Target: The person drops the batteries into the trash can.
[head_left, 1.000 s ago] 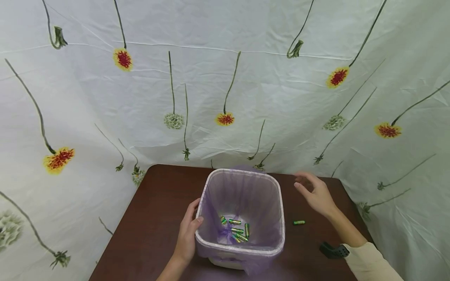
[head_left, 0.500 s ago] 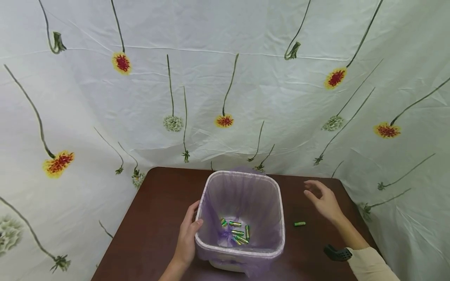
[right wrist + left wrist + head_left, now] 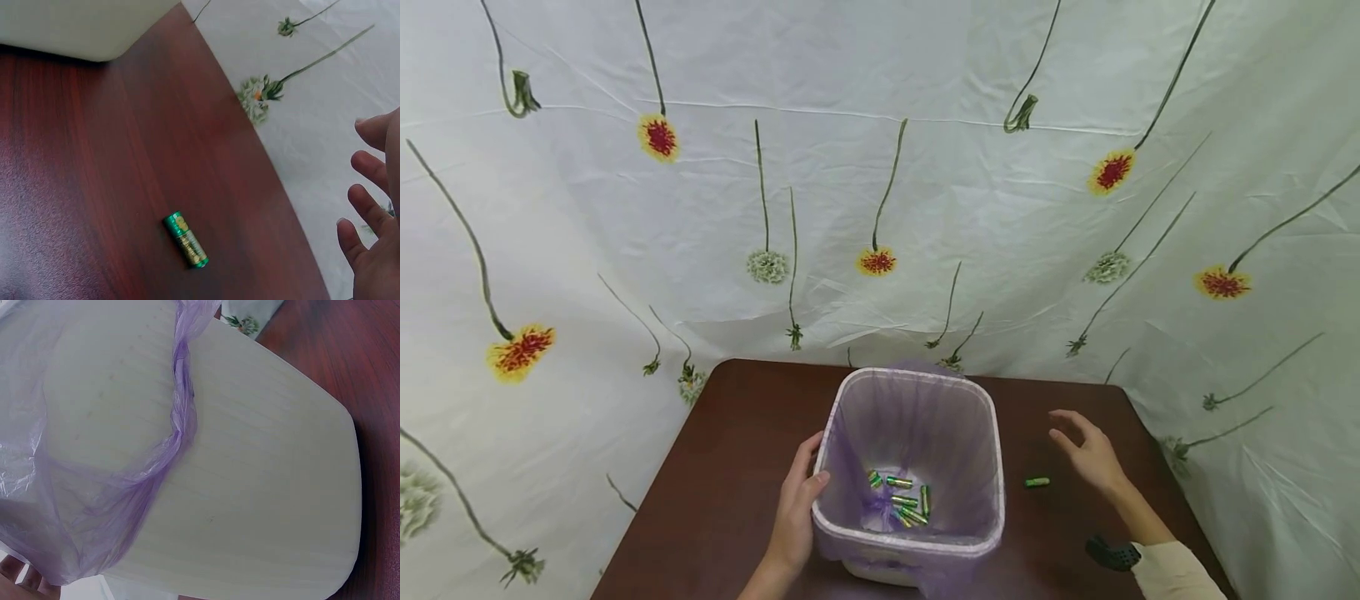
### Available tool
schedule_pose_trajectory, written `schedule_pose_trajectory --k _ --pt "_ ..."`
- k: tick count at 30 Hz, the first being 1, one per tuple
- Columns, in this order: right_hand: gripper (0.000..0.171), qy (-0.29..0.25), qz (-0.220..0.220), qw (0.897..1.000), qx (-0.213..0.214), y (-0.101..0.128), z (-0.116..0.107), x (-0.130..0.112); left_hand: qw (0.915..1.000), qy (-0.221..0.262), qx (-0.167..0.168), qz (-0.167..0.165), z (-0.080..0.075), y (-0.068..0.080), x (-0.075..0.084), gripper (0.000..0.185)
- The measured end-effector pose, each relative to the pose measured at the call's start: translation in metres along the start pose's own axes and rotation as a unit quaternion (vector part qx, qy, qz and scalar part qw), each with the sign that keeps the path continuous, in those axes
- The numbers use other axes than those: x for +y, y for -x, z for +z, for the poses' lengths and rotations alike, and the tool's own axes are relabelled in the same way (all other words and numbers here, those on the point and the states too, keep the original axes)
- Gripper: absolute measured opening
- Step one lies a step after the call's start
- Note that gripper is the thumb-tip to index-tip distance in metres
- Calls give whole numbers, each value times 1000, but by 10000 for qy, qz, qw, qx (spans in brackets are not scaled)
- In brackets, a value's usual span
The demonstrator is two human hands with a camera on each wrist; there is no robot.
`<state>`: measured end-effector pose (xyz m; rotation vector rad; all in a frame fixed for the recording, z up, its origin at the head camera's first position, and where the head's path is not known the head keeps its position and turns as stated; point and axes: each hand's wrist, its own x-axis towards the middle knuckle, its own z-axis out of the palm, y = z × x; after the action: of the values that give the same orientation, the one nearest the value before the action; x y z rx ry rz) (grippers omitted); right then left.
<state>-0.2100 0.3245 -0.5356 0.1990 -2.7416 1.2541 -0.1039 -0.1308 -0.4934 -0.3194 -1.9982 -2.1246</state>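
A white trash bin (image 3: 917, 375) lined with a thin purple bag (image 3: 951, 450) stands on the table. My left hand (image 3: 793, 504) grips its left side at the rim, thumb over the edge and fingers outside; their tips show at the lower left of the left wrist view. Several green and gold batteries (image 3: 904, 500) lie on the bin's bottom. One more battery (image 3: 186, 240) lies on the table to the right of the bin. Above and beyond it hovers my right hand (image 3: 1093, 457), fingers loosely bent and apart, holding nothing.
The dark reddish-brown table (image 3: 737, 450) extends on both sides of the bin. A white cloth (image 3: 820, 208) printed with flowers hangs behind and beside it. A dark band (image 3: 1112, 552) sits on my right wrist, by the pale sleeve (image 3: 1176, 571).
My right hand has moved back from near the bin's far right corner, toward me and slightly right, closer to the loose battery. My left hand keeps its place on the bin.
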Motion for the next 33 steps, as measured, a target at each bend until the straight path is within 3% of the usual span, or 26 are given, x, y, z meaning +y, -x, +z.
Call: schedule_pose_trajectory --k 14,22,33 --pt "39 -48 253 9996 -108 10 19 20 9999 125 116 -29 3 1 1 51" --pt "41 16 521 9983 -259 14 32 38 9991 -169 381 -72 5 4 3 52" --pt "42 2 752 9966 -325 22 49 61 9993 -221 279 -95 4 5 3 52"
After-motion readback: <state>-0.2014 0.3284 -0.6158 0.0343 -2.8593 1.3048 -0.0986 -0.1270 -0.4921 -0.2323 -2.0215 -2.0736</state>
